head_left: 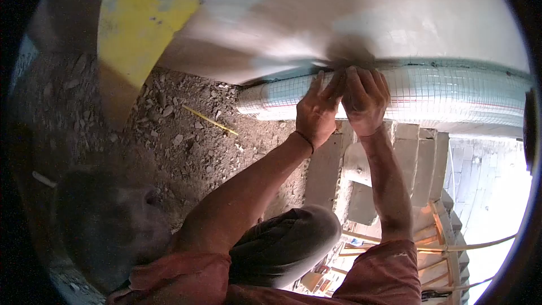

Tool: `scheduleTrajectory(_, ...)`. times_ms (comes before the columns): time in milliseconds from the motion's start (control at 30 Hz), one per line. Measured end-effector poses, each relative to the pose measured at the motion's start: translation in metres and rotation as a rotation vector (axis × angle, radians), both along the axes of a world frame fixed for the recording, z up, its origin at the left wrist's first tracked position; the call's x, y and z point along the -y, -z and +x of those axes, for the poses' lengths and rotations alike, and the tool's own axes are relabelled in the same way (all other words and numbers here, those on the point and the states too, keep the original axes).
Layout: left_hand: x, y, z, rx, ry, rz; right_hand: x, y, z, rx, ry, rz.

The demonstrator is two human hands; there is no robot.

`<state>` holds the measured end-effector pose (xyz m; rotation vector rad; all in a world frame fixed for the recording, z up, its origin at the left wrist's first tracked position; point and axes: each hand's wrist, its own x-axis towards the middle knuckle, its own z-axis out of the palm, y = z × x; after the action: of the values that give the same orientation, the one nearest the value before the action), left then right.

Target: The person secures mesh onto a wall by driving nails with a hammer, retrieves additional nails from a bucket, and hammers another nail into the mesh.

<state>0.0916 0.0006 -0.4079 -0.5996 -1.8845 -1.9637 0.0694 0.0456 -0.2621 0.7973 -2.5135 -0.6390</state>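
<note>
Long white grid-mesh roll [451, 91] under left grip [325, 79] and right grip [362, 77]; fingers bent at far edge, can't tell if pinching.

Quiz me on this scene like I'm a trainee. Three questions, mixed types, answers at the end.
1. True or false: the left hand and the right hand are side by side at the gridded mesh.

2. What color is the thin strip lying on the rubble-strewn ground?
A) Blue
B) Yellow
C) Red

3. Fill in the blank: the dark wristband is on the person's ____ wrist.

Key: 1. True; 2. B; 3. left
</note>
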Motion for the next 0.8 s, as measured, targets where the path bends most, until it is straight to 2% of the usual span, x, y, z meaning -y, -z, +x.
scheduleTrajectory(100,0.0,-0.003,0.001,-0.019,-0.054,0.076,0.003,0.001,0.003,-0.029,0.004,0.036)
scheduleTrajectory(167,0.002,-0.01,0.001,0.165,0.039,0.166,-0.005,0.004,0.002,-0.038,-0.004,0.032)
scheduleTrajectory(267,0.0,-0.003,-0.001,0.051,0.023,0.037,-0.013,0.007,0.003,-0.048,0.007,0.026)
scheduleTrajectory(433,0.003,-0.008,-0.005,-0.047,0.184,0.042,-0.01,0.004,0.006,-0.03,0.017,0.027)
scheduleTrajectory(800,-0.038,-0.009,0.002,-0.049,-0.085,0.191,-0.013,0.001,0.008,0.01,0.024,0.002)
